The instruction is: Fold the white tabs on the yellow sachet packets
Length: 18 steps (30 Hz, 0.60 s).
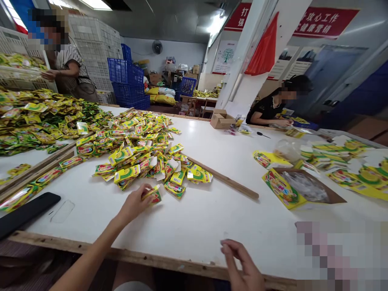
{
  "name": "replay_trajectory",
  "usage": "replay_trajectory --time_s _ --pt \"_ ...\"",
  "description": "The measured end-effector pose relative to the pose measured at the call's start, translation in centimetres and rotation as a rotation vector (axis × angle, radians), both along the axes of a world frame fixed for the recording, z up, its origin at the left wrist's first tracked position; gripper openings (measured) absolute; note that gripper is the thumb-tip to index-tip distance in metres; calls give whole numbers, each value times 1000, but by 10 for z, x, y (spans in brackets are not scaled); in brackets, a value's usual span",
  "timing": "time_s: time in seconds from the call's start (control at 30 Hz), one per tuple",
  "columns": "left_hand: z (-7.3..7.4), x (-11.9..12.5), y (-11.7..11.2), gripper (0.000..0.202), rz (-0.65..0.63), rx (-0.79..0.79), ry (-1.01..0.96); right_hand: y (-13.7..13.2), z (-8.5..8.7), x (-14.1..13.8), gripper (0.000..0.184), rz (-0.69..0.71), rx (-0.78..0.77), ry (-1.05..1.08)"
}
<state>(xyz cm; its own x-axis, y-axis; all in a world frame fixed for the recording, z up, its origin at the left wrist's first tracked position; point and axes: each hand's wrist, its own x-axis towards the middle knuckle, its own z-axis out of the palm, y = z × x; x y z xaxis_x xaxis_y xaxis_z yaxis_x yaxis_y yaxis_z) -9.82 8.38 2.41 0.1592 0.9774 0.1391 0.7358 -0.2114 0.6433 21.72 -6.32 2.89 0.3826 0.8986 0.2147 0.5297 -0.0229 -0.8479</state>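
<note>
One white table (197, 222) extends ahead of both hands. A heap of small boxes (129, 173) lies on it, just ahead of the left hand and spreading to that hand's left. A wooden strip (226, 180) lies ahead and to the right of the left hand; its long axis runs from the heap outward to the right and back toward the near edge. A larger open box (286, 192) sits ahead and to the right of the right hand, well apart from it.

Left hand (137, 201): fingers clamped on the near-left end of one small yellow carton (156, 197). Right hand (247, 273): curled, thumb and forefinger tips near each other, nothing visible between them.

Governing relation: the carton projects to the right of the left fingertips, its free end on the right hand's side. The fingers cover part of it, so the exact line of its long axis cannot be told; nor can contact with the table. From the right hand, the carton lies ahead and to the left, well apart. The left hand is the nearer one.
</note>
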Motion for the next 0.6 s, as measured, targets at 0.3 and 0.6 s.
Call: replay_trajectory --time_s 0.3,0.6 --pt "-18 73 -90 40 -188 -341 -943 39 -26 -78 24 369 55 415" --pt "-18 65 -89 28 -224 -348 -808 47 -33 -74 26 452 7 376"
